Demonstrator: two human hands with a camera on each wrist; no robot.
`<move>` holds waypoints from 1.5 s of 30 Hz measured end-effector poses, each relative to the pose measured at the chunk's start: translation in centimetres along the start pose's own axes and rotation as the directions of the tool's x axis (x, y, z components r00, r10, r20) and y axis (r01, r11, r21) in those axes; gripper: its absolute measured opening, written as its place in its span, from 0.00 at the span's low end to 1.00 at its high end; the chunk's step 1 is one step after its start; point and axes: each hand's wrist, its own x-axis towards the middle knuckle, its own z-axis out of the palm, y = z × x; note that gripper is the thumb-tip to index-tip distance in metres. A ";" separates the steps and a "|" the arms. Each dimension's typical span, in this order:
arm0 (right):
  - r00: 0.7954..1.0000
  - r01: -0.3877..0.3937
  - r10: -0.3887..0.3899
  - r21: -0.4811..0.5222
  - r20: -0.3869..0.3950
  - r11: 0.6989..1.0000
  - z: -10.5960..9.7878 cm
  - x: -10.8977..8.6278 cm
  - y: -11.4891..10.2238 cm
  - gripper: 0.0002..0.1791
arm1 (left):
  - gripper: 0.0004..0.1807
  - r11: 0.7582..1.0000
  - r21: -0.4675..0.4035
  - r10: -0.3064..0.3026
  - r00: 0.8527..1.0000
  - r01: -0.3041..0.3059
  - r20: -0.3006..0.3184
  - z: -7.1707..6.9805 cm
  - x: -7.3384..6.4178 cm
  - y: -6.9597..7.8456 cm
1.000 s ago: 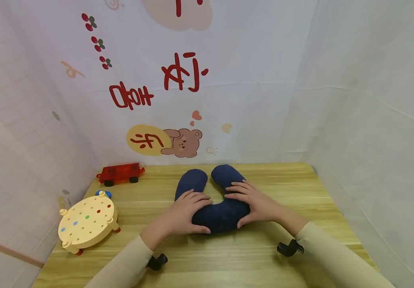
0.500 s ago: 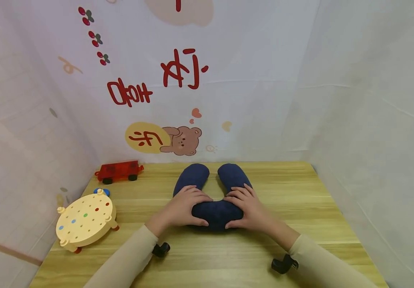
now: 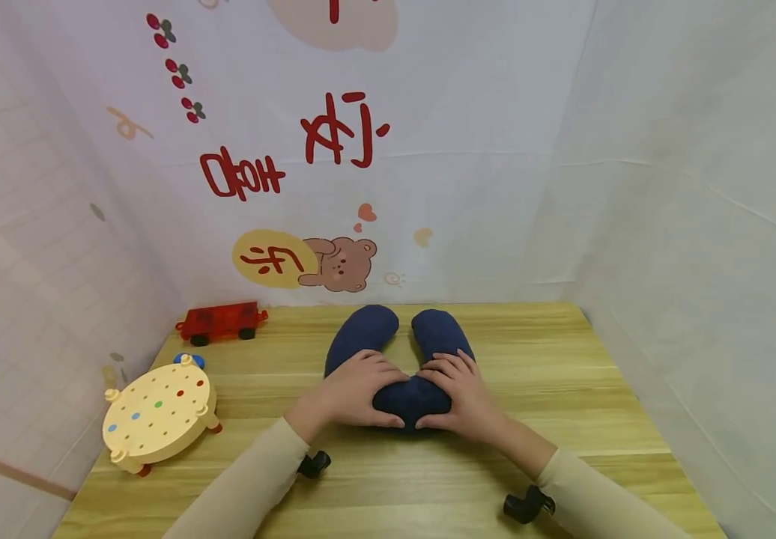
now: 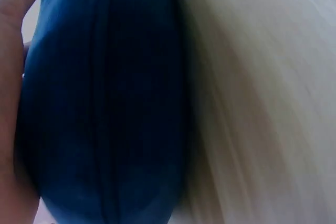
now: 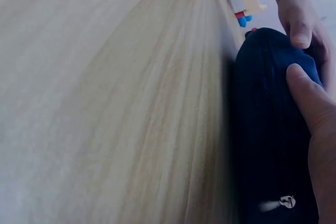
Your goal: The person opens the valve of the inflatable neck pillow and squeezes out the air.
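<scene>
A navy U-shaped neck pillow (image 3: 413, 397) lies on the table in the head view, its two rounded ends pointing at the back wall. My left hand (image 3: 364, 389) grips the left part of its curve, fingers over the top and thumb on the near side. Opposite it, my right hand (image 3: 464, 393) grips the right part the same way. The two thumb tips are close together. Dark blue fabric with a long seam fills much of the left wrist view. A small metal zipper pull (image 5: 287, 201) shows on the pillow's side in the right wrist view.
At the table's left, a cream round toy (image 3: 159, 415) with short legs and coloured dots stands in front of a small blue piece (image 3: 194, 361). Behind it is a red toy wagon (image 3: 221, 323) with black wheels. White printed fabric walls enclose the wooden table (image 3: 529, 329).
Both hands have drawn toward each other along the pillow's curve, the right one moving left and the left one right. The pillow's right end has shifted slightly right.
</scene>
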 end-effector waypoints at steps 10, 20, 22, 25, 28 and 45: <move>0.999 0.049 -0.049 0.075 0.002 0.996 -0.5 0.1 0.1 0.49 | 0.43 0.999 -0.046 -0.001 0.999 -0.001 -0.052 1.1 0.2 0.0; 0.970 -0.037 0.046 0.041 -0.237 0.998 -2.6 -4.2 -1.1 0.33 | 0.42 0.994 -0.110 -0.006 0.996 -0.004 -0.090 1.6 0.5 -0.1; 0.969 -0.074 0.077 0.024 -0.236 0.997 -2.8 -5.3 -1.3 0.31 | 0.42 0.994 -0.111 -0.012 0.996 0.002 -0.088 1.7 0.5 -0.2; 0.971 -0.141 0.143 0.024 -0.194 0.990 -2.9 -6.7 -1.5 0.30 | 0.42 0.993 -0.118 -0.021 0.996 0.012 -0.081 1.7 0.4 -0.2; 0.964 -0.211 0.216 0.051 -0.152 0.976 -2.7 -7.5 -1.7 0.28 | 0.42 0.992 -0.126 -0.029 0.997 0.020 -0.070 1.7 0.4 -0.3; 0.930 -0.275 0.286 0.077 -0.232 0.958 -1.2 -7.9 -2.2 0.12 | 0.42 0.993 -0.118 -0.031 0.998 0.023 -0.062 1.8 0.4 -0.3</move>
